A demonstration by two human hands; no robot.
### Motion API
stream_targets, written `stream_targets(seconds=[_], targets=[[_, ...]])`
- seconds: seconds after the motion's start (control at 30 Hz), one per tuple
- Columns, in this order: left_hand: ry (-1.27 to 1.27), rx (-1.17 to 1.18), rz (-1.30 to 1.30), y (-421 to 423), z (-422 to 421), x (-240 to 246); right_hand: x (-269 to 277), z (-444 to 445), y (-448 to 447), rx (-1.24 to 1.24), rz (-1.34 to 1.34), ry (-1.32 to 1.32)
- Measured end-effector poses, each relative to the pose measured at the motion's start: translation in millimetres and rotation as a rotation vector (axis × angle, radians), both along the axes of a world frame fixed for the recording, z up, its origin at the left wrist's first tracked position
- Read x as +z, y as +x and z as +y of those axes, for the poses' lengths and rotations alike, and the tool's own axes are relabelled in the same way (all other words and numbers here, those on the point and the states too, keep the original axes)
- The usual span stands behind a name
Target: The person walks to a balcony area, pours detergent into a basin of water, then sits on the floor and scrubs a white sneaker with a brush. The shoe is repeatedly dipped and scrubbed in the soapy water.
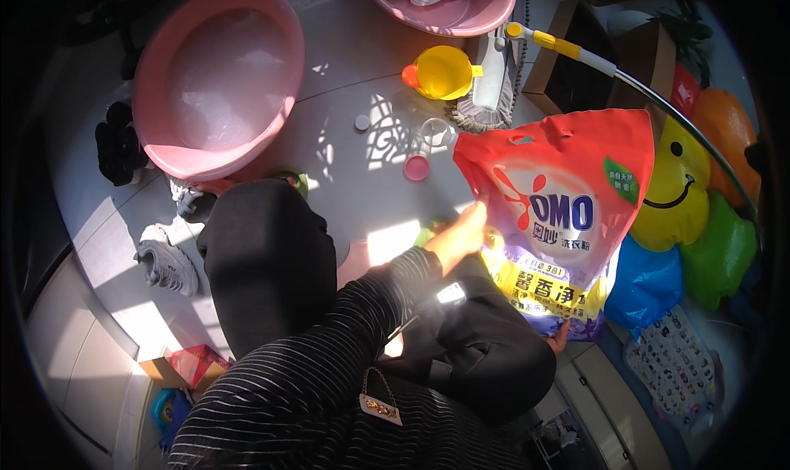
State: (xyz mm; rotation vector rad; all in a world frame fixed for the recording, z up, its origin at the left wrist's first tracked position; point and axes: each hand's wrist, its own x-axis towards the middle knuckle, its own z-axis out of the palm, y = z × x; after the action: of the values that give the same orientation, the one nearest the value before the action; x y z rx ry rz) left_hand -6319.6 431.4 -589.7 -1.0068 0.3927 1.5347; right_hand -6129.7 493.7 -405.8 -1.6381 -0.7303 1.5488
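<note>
A large red, yellow and purple OMO laundry powder bag (555,180) is held tilted in front of me, its handle-hole edge towards the floor ahead. My left hand (460,234) grips the bag's left side. At its bottom edge my right hand (560,337) holds it from beneath, mostly hidden by the bag. The bag's upper left corner lies by a clear round container (435,133); whether they touch, I cannot tell. Close to that container are a small pink cup or cap (416,168) and a small white cap (362,122) on the tiles.
A pink basin (219,149) with cloudy water stands ahead left; another pink basin (494,22) holds cloth. Nearby are a yellow cup (443,72), a flat mop (490,81) and a cardboard box (543,78). Colourful balloons (673,186) crowd the right. Grey sneakers (166,260) sit left.
</note>
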Motion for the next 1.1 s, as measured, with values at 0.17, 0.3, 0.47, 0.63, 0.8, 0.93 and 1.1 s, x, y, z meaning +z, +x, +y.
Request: stream_targets(seconds=[0.17,0.3,0.47,0.63,0.8,0.93,1.1], targets=[[-0.023,0.023,-0.043,-13.1,-2.7,20.3,5.8,-0.2,-1.0,0.024,-0.015,0.042],[-0.017,0.046,-0.013,-21.5,-6.7,34.3,9.3,-1.2,-5.9,0.031,-0.037,0.053],[0.015,0.073,-0.021,-21.5,-6.0,33.9,9.9,-0.2,-9.4,0.011,-0.034,0.059],[0.057,0.137,-0.028,-10.7,1.3,17.9,12.4,2.9,-6.2,0.022,-0.036,0.08],[0.111,0.148,-0.079,-6.6,4.4,11.4,16.1,6.5,-1.6,0.09,0.05,0.055],[0.062,0.114,-0.064,-9.8,5.8,14.8,16.1,9.7,1.4,0.11,0.014,0.075],[0.05,0.132,-0.03,-9.1,6.4,16.6,15.9,12.1,6.2,0.115,0.032,0.071]])
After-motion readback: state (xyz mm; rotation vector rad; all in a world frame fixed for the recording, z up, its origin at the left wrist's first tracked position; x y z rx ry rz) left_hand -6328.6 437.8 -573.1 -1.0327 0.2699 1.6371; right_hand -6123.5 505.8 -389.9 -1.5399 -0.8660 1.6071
